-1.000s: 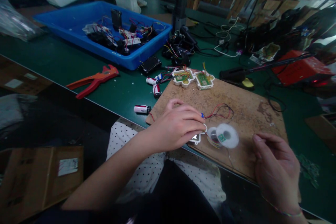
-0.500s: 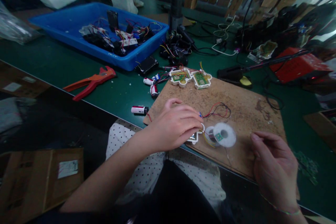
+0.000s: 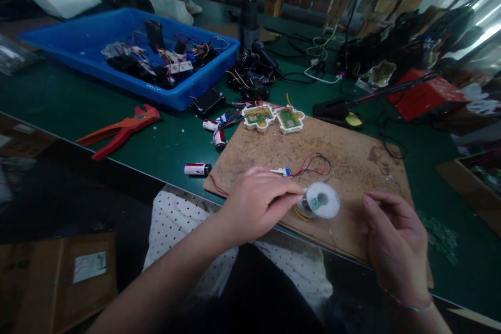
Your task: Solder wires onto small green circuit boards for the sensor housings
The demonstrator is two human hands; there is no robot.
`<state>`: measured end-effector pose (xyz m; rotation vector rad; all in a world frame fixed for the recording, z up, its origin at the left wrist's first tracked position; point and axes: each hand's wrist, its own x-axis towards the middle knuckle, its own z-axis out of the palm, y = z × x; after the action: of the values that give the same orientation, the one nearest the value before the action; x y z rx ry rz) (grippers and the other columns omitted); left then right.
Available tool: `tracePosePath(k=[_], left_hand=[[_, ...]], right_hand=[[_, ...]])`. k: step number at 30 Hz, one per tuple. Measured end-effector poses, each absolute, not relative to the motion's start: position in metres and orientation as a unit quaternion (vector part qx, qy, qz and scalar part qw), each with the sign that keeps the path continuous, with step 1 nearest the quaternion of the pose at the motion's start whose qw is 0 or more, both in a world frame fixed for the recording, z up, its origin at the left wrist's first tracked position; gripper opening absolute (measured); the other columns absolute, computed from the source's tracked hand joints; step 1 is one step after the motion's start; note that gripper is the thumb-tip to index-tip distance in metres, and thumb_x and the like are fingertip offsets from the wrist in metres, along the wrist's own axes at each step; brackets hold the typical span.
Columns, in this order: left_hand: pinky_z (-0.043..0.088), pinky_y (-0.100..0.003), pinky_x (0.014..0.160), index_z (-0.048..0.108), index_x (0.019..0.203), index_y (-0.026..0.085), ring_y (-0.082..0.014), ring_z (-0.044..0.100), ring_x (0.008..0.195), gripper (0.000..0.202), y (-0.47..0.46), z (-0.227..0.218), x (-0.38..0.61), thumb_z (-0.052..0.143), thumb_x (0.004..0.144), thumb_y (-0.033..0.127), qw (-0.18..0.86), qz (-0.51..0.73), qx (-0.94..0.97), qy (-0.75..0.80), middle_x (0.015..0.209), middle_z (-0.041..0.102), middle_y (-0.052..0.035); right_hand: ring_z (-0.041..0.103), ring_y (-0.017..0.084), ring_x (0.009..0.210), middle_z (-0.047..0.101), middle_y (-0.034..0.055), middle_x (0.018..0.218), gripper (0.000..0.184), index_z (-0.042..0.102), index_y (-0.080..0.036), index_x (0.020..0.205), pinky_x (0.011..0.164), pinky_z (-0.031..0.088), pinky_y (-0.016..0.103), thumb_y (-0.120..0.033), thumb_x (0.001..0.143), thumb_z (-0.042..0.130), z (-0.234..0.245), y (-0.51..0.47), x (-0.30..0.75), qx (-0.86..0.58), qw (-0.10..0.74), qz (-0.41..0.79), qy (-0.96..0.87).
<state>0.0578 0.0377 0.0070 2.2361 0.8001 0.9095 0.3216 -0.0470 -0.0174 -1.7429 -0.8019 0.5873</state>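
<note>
My left hand (image 3: 258, 203) is over the front edge of the brown work board, thumb and forefinger pinched beside a spool of solder wire (image 3: 331, 201). What lies between those fingertips is too small to make out. A small green circuit board (image 3: 315, 203) rests against the spool. Yellow wires (image 3: 301, 213) come out from under my left hand, which hides whatever is below it. Just beyond it lies a blue-and-white connector (image 3: 286, 171) with a red and black lead (image 3: 313, 159). My right hand (image 3: 397, 237) is closed at the board's right side, its thumb against the forefinger; any content is hidden.
Two white cases with circuit boards (image 3: 289, 119) lie at the far edge of the work board (image 3: 352, 156). Batteries (image 3: 198, 169), red cutters (image 3: 129, 128) and a blue bin (image 3: 172, 96) are leftward. Small green boards (image 3: 440, 235) lie right; a soldering iron holder (image 3: 332, 110) stands behind.
My left hand has moved its fingertips to the spool, uncovering more of the blue-and-white connector and covering the white case. My right hand keeps its pose. The whole view has shifted slightly.
</note>
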Motion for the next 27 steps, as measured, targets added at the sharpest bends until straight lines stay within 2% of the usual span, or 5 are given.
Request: tracePosePath(k=[6,11,18,22,27], left_hand=[[0.039,-0.036,0.095,0.069,0.105,0.027,-0.0115,0.074,0.081,0.012,0.017,0.005,0.069,0.068,0.098,0.017,0.315,0.379,0.810,0.319,0.095,0.080,0.0099],[0.040,-0.037,0.090,0.068,0.102,0.027,-0.0139,0.072,0.082,0.014,0.009,0.006,0.077,0.063,0.098,0.015,0.308,0.410,0.781,0.357,0.092,0.079,0.0081],[0.032,-0.044,0.101,0.071,0.090,0.027,-0.0188,0.071,0.089,0.011,0.008,0.012,0.080,0.066,0.095,0.018,0.292,0.383,0.783,0.393,0.090,0.078,0.0049],[0.033,-0.045,0.102,0.072,0.085,0.027,-0.0193,0.072,0.089,0.011,0.008,0.012,0.081,0.069,0.094,0.021,0.286,0.400,0.778,0.390,0.086,0.077,0.0042],[0.040,-0.046,0.097,0.074,0.086,0.027,-0.0192,0.071,0.089,0.010,0.008,0.008,0.080,0.071,0.091,0.018,0.289,0.408,0.779,0.379,0.085,0.076,0.0033]], right_hand=[[0.054,0.012,0.073,0.064,0.0008,0.091,0.041,0.072,-0.026,0.105,0.061,0.043,0.024,-0.054,0.076,0.083,0.005,-0.007,0.342,-0.705,0.545,0.242,-0.383],[0.055,0.011,0.068,0.063,-0.0001,0.086,0.049,0.068,-0.023,0.111,0.056,0.044,0.022,-0.052,0.075,0.082,0.021,0.085,0.365,-0.684,0.549,0.275,-0.394],[0.039,0.007,0.049,0.048,-0.0060,0.058,0.042,0.054,-0.021,0.072,0.042,0.028,0.020,-0.055,0.082,0.077,0.000,0.201,0.382,-0.709,0.545,0.276,-0.352],[0.040,0.006,0.052,0.047,-0.0065,0.055,0.038,0.055,-0.018,0.066,0.049,0.031,0.021,-0.042,0.088,0.074,-0.003,0.210,0.393,-0.716,0.573,0.204,-0.342],[0.043,0.006,0.054,0.048,-0.0041,0.056,0.040,0.056,-0.016,0.064,0.055,0.032,0.024,-0.035,0.098,0.053,0.021,0.169,0.418,-0.681,0.648,0.080,-0.332]])
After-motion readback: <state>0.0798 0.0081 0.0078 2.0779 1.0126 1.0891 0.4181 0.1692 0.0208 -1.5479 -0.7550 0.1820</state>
